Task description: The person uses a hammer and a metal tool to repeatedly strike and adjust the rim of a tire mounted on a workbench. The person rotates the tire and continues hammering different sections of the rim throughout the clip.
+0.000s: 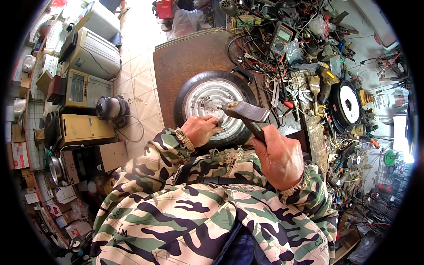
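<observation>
A wheel with a black tyre (182,100) and a silver metal hub (198,98) lies flat in front of me. My right hand (282,158) is wrapped round the handle of a hammer (247,111). The hammer's worn metal head hangs over the right part of the hub and hides some of it. My left hand (201,130) rests at the near left of the hub with its fingers bunched together. A small dark tip shows at those fingertips, but what they hold is too hidden to name.
The wheel lies on a brown tabletop (176,59). To the right are a multimeter (283,34), tangled cables, a paintbrush (314,84), a yellow-black drill (327,77) and a second round black-rimmed part (349,104). Several appliances, including a microwave (84,88), stand left beyond the tiled floor.
</observation>
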Demonstrator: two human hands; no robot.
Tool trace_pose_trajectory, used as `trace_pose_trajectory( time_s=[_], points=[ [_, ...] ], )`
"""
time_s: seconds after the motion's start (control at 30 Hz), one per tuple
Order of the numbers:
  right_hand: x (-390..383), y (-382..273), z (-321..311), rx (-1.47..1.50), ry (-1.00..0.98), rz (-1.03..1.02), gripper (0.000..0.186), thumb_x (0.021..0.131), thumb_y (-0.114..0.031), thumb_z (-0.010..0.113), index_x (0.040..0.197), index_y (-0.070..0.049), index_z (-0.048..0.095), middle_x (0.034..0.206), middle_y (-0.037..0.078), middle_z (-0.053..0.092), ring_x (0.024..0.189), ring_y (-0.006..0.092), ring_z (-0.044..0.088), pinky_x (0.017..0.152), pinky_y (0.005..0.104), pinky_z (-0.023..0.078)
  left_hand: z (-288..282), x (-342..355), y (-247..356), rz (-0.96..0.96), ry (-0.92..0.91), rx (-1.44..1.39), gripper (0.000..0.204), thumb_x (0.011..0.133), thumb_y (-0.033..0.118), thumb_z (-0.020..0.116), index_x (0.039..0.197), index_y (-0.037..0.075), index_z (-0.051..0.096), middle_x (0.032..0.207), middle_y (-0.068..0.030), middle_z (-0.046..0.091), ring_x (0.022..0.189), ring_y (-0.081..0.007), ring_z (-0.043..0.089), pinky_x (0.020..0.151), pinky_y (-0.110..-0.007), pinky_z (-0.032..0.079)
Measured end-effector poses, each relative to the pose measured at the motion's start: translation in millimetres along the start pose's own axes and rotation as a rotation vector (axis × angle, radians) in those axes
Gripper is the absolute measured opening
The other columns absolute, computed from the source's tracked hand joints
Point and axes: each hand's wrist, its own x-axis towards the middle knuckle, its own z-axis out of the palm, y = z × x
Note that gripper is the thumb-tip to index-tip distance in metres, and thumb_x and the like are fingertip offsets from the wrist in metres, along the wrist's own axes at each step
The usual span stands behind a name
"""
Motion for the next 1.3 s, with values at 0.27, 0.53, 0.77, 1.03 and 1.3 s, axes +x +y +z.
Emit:
trace_pose_trajectory(
  time_s=[0.27,0.53,0.77,1.03,1.3],
  points=[
    [-6,-2,17,-0.055,-0.005,-0.015,0.021,0.099,-0.023,0.068,0.092,-0.004,0.063,0.074,0.013,0.071,0.057,0.0321,0.068,0.053,0.041,0.054,4,-2,2,0.084,0.075,-0.035,0.019,0.096,0.022,0.073,0.103,0.005,0.071,0.096,-0.0126,0.073,0.079,-0.0355,0.073,0.067,-0.043,0.06],
    [0,-5,-14,-0.029,0.132,-0.028,0.024,0.099,-0.016,0.073,0.097,-0.003,0.053,0.076,0.02,0.066,0.066,0.0444,0.066,0.054,0.0502,0.05,2,-9,-2,0.005,0.099,-0.128,0.017,0.096,0.017,0.076,0.102,0.002,0.076,0.098,-0.015,0.076,0.083,-0.0341,0.076,0.072,-0.039,0.061],
    [-9,1,-10,-0.028,0.058,0.059,0.023,0.099,-0.018,0.073,0.099,-0.004,0.055,0.081,0.021,0.068,0.069,0.0465,0.066,0.057,0.052,0.05,-4,-2,-3,-0.06,0.091,-0.184,0.018,0.097,0.018,0.076,0.106,0.003,0.077,0.095,-0.017,0.076,0.085,-0.0353,0.076,0.073,-0.039,0.06],
    [-4,1,-8,-0.023,0.024,-0.006,0.021,0.098,-0.015,0.073,0.1,-0.002,0.056,0.081,0.02,0.068,0.068,0.0463,0.067,0.056,0.0502,0.052,-2,1,-5,-0.056,-0.019,-0.056,0.019,0.096,0.019,0.075,0.109,0.004,0.075,0.094,-0.0161,0.075,0.083,-0.0361,0.074,0.071,-0.041,0.06],
    [3,-2,10,-0.001,0.037,-0.156,0.009,0.096,-0.008,0.068,0.1,-0.001,0.064,0.08,0.017,0.071,0.068,0.0363,0.071,0.057,0.0453,0.056,2,0,-4,0.2,0.103,0.0,0.019,0.097,0.021,0.072,0.102,0.003,0.07,0.099,-0.0141,0.073,0.082,-0.0338,0.073,0.069,-0.043,0.059]
  ],
)
